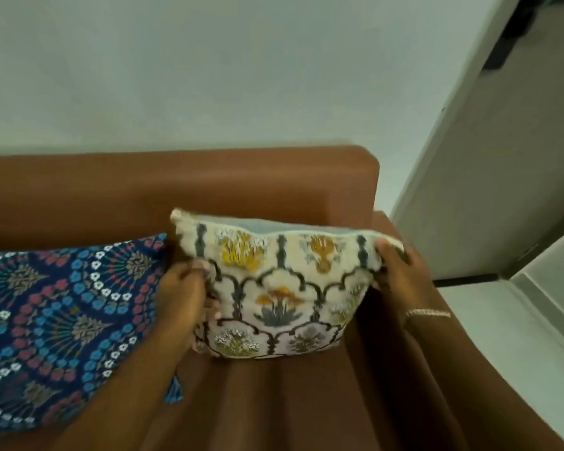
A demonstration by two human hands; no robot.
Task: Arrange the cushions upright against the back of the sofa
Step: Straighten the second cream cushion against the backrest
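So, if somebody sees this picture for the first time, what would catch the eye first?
Probably the cream flowered cushion in the middle, held upright at its sides by the left hand and right hand near the brown sofa back. Next, the dark blue patterned cushion lying at the left.

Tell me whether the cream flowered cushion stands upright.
Upright: the cream cushion stands on its lower edge on the sofa seat, gripped at both sides.

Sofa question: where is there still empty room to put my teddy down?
Bare brown seat shows in front of the cream flowered cushion, between the two arms. The armrest on the right is bare too. It is crowded further back: the left hand and right hand grip that cushion, and the blue patterned cushion fills the left.
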